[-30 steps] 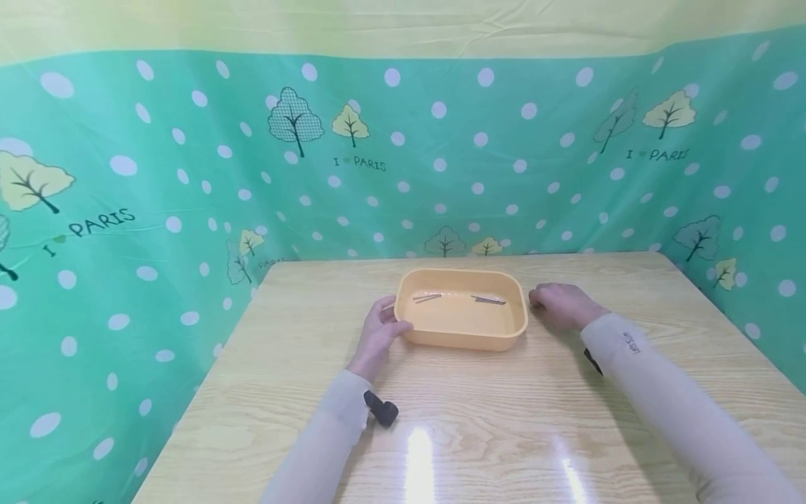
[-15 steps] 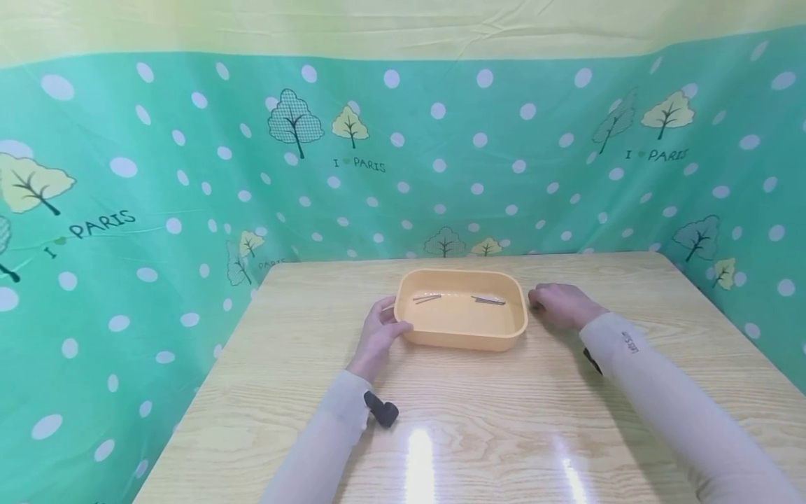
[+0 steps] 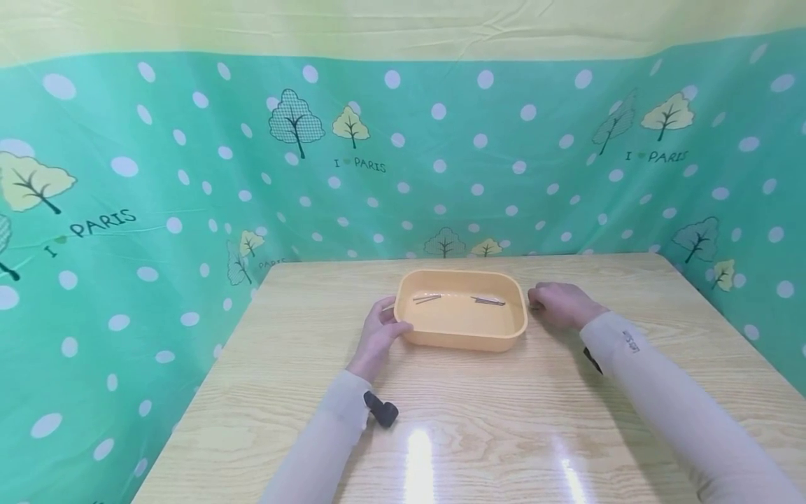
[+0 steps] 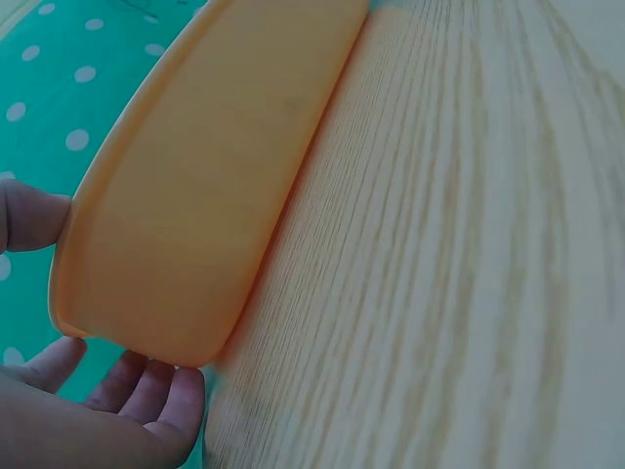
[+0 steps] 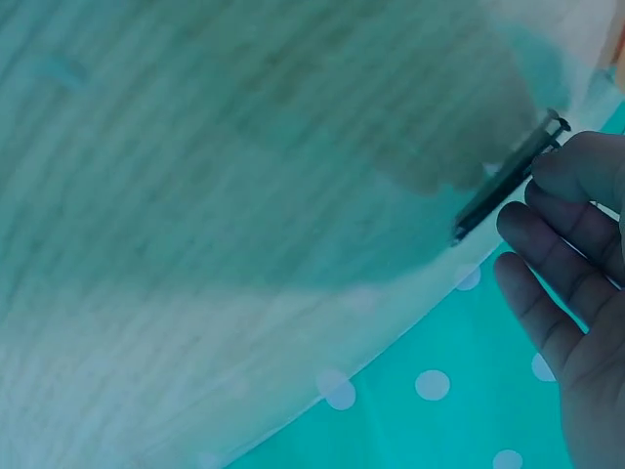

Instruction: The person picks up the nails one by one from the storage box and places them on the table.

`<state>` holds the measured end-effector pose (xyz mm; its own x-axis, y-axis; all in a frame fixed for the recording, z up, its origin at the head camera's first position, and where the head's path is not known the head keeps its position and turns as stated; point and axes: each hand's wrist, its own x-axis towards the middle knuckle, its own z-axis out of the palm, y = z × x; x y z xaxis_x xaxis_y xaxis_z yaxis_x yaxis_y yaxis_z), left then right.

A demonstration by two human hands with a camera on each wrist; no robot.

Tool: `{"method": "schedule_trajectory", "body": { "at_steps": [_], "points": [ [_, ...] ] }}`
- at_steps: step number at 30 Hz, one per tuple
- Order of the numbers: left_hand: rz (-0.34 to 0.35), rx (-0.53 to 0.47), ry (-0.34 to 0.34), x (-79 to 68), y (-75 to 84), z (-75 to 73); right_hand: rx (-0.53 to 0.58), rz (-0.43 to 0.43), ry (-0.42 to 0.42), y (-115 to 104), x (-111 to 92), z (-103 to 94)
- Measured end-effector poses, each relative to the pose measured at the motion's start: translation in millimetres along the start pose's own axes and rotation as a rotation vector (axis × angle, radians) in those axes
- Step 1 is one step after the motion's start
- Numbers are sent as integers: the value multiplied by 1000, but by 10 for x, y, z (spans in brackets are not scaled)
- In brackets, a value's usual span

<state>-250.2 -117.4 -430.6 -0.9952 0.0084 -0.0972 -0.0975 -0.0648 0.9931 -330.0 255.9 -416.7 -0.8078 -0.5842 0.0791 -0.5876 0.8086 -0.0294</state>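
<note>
A shallow orange-yellow plastic box point(image 3: 466, 341) stands on the table. My left hand point(image 3: 375, 337) grips its left end, thumb over the near rim and fingers against the end wall, as the left wrist view also shows. Inside lie thin metal nails point(image 3: 427, 298) at the left and a small group of metal nails point(image 3: 488, 301) at the right. Just beyond the box's right end, my right hand point(image 3: 565, 305) is low over the table. In the right wrist view, its thumb and forefinger pinch a small bundle of dark nails point(image 5: 508, 183), heads toward the upper right.
The light wood-grain table point(image 3: 478, 420) reaches to a green dotted curtain point(image 3: 441, 154) at the back and sides. Black wrist cameras are strapped at both sleeves; the left camera point(image 3: 381, 409) shows plainly. Bright light reflections lie on the near tabletop.
</note>
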Motion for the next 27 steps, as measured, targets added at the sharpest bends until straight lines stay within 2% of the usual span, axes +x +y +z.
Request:
{"method": "schedule_trajectory", "body": {
  "at_steps": [6,14,20,27],
  "points": [
    [7,17,21,-3,-2,-2,3,33,-19,-33,51,-89],
    [12,9,34,11,-13,13,-37,15,-23,-1,138,-154],
    [13,6,26,5,-4,11,-42,14,-14,-49,184,-244],
    [-17,6,-4,-5,36,-5,-22,29,-21,-109,228,-374]
  ]
}}
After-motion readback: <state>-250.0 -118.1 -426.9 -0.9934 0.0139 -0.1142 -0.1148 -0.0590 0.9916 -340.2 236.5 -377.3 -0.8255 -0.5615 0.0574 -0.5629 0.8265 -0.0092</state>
